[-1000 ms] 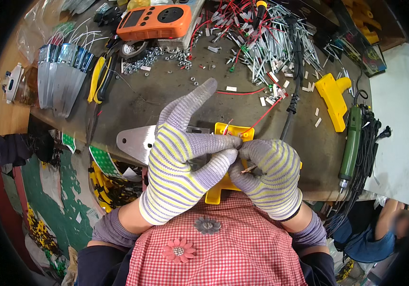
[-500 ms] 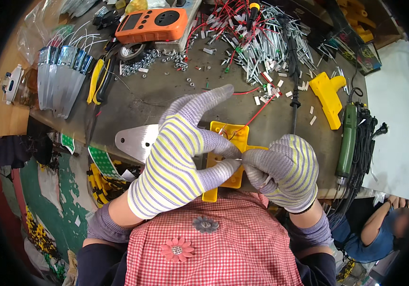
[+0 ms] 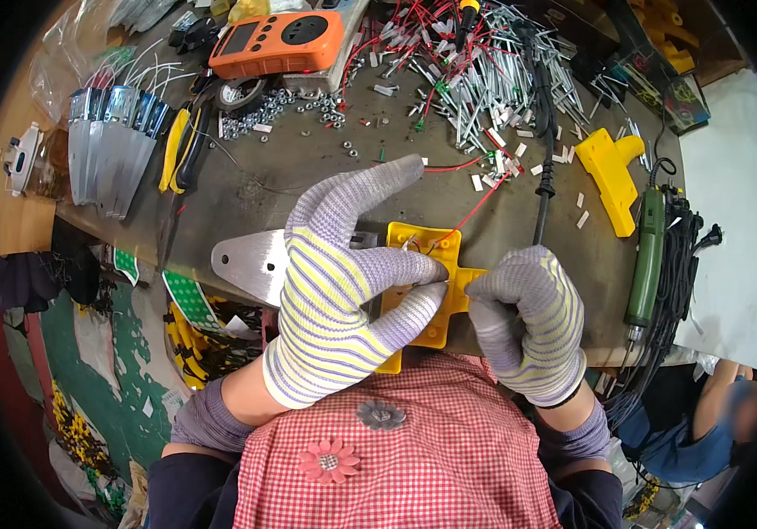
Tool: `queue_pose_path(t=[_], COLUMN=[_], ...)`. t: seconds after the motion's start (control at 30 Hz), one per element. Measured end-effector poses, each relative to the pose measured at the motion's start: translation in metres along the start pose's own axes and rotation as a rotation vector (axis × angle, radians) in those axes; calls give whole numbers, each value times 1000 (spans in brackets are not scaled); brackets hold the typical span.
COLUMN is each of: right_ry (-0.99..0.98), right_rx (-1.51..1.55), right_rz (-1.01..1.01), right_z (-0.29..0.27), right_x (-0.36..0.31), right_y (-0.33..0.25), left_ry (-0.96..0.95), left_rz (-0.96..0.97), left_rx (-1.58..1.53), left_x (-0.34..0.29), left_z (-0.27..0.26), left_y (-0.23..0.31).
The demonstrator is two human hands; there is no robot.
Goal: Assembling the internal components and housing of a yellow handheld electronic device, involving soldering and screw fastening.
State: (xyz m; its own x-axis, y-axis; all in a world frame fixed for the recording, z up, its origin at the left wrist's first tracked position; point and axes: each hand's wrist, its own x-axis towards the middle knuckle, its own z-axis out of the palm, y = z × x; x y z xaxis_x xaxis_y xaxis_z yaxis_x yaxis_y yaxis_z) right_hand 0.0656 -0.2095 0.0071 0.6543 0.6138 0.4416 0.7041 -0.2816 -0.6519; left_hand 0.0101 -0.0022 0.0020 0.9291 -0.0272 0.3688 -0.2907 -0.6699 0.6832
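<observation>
Both hands wear striped knit gloves. My left hand leans over a yellow plastic housing, its thumb and index finger pinched together above it and the other fingers stretched away. Whatever sits between those fingertips is too small to make out. At the housing's right arm, my right hand is closed with curled fingers; the glove hides anything inside. A thin red wire runs into the housing's upper part. Beside my left hand lies a flat metal blade plate with holes, partly covered by the glove.
An orange multimeter, scattered nuts and a pile of screws with red wires lie at the back. Yellow-handled pliers and metal blades are left; a yellow housing and green rotary tool right. Another person is at lower right.
My right hand has drawn slightly right, away from the left fingertips; the two hands met before and are now apart. My left hand's pinch has shifted slightly up.
</observation>
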Motion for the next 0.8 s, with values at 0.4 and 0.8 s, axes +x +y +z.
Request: queue_pose_path(t=[0.4, 0.8], right_ry=[-26, -58], right_rx=[-162, -171], right_rz=[57, -66], right_z=[5, -5], right_x=[1, 1], right_y=[-4, -9], left_ry=[22, 35], left_rz=[25, 54], left_rx=[26, 56], left_x=[0, 10], left_z=[4, 6], left_y=[0, 8])
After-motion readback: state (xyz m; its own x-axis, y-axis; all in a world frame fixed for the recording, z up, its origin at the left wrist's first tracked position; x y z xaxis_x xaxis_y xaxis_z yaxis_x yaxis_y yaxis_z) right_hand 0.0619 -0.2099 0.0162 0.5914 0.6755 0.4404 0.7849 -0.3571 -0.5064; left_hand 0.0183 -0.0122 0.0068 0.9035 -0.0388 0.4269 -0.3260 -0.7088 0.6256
